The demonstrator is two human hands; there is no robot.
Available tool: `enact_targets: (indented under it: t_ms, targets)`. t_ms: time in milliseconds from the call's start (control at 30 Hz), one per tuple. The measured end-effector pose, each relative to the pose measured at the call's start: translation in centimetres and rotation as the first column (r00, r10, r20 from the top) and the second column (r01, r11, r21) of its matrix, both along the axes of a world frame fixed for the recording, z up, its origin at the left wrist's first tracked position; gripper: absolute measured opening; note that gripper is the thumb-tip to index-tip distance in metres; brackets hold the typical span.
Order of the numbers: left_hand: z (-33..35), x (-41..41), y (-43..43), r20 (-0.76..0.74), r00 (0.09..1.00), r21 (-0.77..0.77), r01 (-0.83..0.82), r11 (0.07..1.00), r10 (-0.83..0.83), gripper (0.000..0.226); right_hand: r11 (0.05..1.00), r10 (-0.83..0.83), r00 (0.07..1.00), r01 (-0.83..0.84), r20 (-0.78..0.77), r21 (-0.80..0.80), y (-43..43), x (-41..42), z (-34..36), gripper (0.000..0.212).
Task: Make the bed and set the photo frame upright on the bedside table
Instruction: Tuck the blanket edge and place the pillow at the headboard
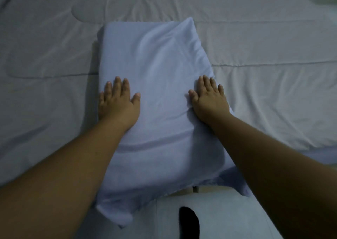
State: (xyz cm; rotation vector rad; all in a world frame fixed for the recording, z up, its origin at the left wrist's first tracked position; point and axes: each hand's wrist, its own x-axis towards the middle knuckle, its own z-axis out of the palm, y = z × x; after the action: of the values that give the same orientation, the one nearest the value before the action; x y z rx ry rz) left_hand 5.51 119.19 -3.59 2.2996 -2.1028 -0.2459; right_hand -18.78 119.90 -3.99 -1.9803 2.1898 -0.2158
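I have both hands flat on the pillow, palms down, nothing gripped. My left hand rests near the pillow's left edge, its fingers lying close together and pointing away from me, the thumb splayed out toward the middle. My right hand presses on the right edge — its fingers are likewise straight and close together, reaching just to where the pillow meets the bedcover, with the thumb angled inward. Neither hand curls round anything; the fingers lie open against the cloth.

The pillow, in a pale blue-white case, lies lengthwise between my forearms, its far end pointing up the bed and its near end hanging toward me, the loose flap of the case sagging over the edge at lower left. It sits on top of the bedcover, which is grey-white and quilted, with soft creases running across it (the light is dim, so the colours are hard to judge). A shallow fold crosses the pillow just below my wrists.

The photo frame and the bedside table are out of view — I cannot tell where they stand. At the bottom, a pale surface with a dark shape on it shows below the pillow; I cannot tell what it is.
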Motion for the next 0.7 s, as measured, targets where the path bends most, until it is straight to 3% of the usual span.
enact_targets:
  t_ms: [100,200,300,400,500,700]
  targets:
    - [0.7,1.1,-2.5,-0.12,0.984,-0.022,-0.136,0.991,0.132,0.066,0.996,-0.057,0.998,0.057,0.01,-0.069,-2.3,-0.3,0.7,0.061]
    - [0.9,1.8,-4.7,-0.281,0.892,0.009,-0.367,0.93,0.355,0.067,0.984,-0.171,0.982,0.175,0.078,-0.04,-5.3,-0.9,0.8,0.054]
    - [0.7,2.4,-6.6,-0.275,0.814,0.063,-0.516,0.854,0.512,0.068,0.934,-0.357,0.909,0.351,0.213,0.068,-8.1,-1.5,0.4,0.047]
    - [0.0,2.9,-8.3,-0.29,0.819,0.092,-0.492,0.866,0.496,0.066,0.914,-0.405,0.865,0.387,0.296,0.118,-10.3,-2.1,-0.4,0.045]
    - [0.2,3.0,-10.1,-0.286,0.843,0.069,-0.456,0.887,0.456,0.059,0.924,-0.375,0.866,0.377,0.331,0.06,-12.5,-1.9,-0.4,0.026]
    - [3.6,4.9,-15.1,-0.304,0.849,-0.039,-0.464,0.885,0.432,0.055,0.929,-0.341,0.863,0.37,0.372,-0.005,-17.8,0.8,2.1,0.024]
